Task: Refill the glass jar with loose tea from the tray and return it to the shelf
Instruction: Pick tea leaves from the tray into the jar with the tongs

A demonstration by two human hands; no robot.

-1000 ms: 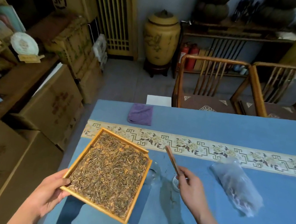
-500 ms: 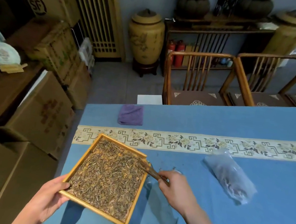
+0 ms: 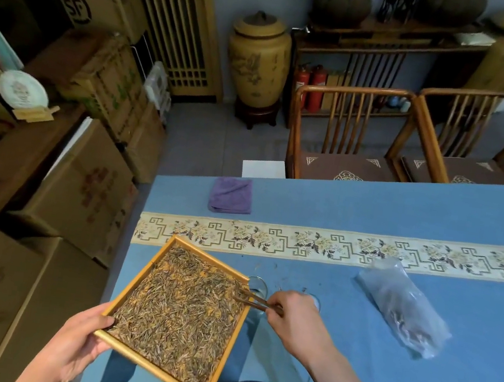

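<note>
A wooden tray [image 3: 139, 283] full of loose brown and orange tea is held tilted over the blue table's near left corner. My left hand [image 3: 76, 347] grips the tray's near left corner. My right hand [image 3: 297, 320] pinches wooden tongs [image 3: 254, 300] whose tips reach into the tea at the tray's right edge. The glass jar [image 3: 259, 286] stands on the table just past that edge, partly hidden by the tray and tongs. A round glass lid [image 3: 314, 301] peeks out behind my right hand.
A clear plastic bag [image 3: 402, 306] with some tea lies to the right. A folded purple cloth [image 3: 231, 195] sits at the table's far left. Two wooden chairs [image 3: 348, 133] stand beyond the table, cardboard boxes [image 3: 81, 187] on the left.
My right hand swung the tongs from upright over the table down and left into the tea at the tray's right edge. The tray stayed in my left hand.
</note>
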